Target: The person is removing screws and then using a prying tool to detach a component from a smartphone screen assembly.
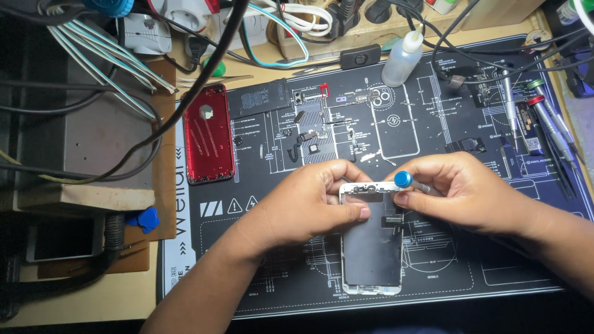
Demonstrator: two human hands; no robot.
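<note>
A white-framed phone screen assembly [372, 247] lies back side up on the dark repair mat [433, 272], near its front edge. My left hand [309, 204] pinches the assembly's top left corner with thumb and fingers. My right hand [461, 192] holds a small screwdriver with a blue cap [404, 180], its tip down at the top edge of the assembly. Small parts at that top edge are partly hidden by my fingers.
A red phone back housing [209, 133] lies at the mat's left edge, with a black battery [260, 98] and several small parts [322, 124] behind the hands. A clear squeeze bottle [402, 59] stands at the back. Screwdrivers and tweezers [544, 124] lie right. Cables cross the left side.
</note>
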